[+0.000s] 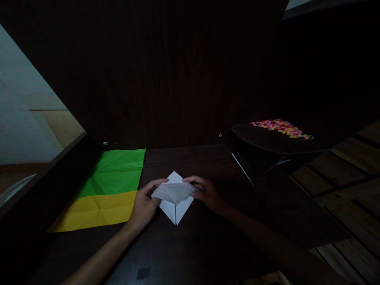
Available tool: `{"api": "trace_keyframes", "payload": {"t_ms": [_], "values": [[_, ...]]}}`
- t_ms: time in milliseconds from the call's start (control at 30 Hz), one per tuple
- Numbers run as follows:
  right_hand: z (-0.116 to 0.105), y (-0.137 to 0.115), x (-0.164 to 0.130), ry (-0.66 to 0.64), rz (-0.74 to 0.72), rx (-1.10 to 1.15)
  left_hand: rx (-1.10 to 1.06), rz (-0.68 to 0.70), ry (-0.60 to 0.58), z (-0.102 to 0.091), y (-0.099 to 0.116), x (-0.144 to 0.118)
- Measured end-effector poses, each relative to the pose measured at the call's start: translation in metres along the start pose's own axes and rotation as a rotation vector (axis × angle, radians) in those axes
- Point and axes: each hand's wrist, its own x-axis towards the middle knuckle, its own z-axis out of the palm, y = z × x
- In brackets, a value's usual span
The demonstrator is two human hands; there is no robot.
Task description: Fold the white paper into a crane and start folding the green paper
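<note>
No brand, label or readable writing is being shown on anything in the dim view. A white, partly folded sheet of paper [175, 196], kite-shaped with a point towards the bottom of the frame, is being held just below the centre of the frame on the dark wooden tabletop [190, 245]. Its left corner is being pinched by the left hand [145, 204], thumb above and fingers curled close beneath, while its right corner is being gripped by the right hand [206, 192], fingers closed together over the raised flap. The upper layer is being lifted and spread between the two hands, while the lower point is lying on the table. To the left, just beside the left hand, a flat creased sheet of green and yellow paper [108, 190] is lying with its edge near the table's left rim. At the right of the frame, well apart from the hands, a dark tray holding small multicoloured pieces [279, 127] is sitting. Open dark tabletop is being left free in front of the paper and behind it, up to the dark wooden back panel [178, 79].
</note>
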Motion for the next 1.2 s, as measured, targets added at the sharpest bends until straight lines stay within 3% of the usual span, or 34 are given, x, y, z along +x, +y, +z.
{"api": "trace_keyframes", "payload": {"t_ms": [333, 600, 933, 1200], "values": [[-0.002, -0.004, 0.001, -0.011, -0.114, -0.109, -0.062, -0.033, -0.044, 0.002, -0.001, -0.001], [0.0, -0.001, 0.006, 0.153, -0.038, -0.254, -0.037, -0.052, -0.093, 0.002, 0.0, -0.001], [0.0, -0.002, 0.008, 0.243, 0.117, -0.126, -0.103, -0.085, -0.182, -0.001, 0.003, -0.006], [0.0, -0.003, 0.01, 0.283, 0.12, -0.109, -0.23, -0.084, -0.301, -0.007, -0.008, -0.007]]}}
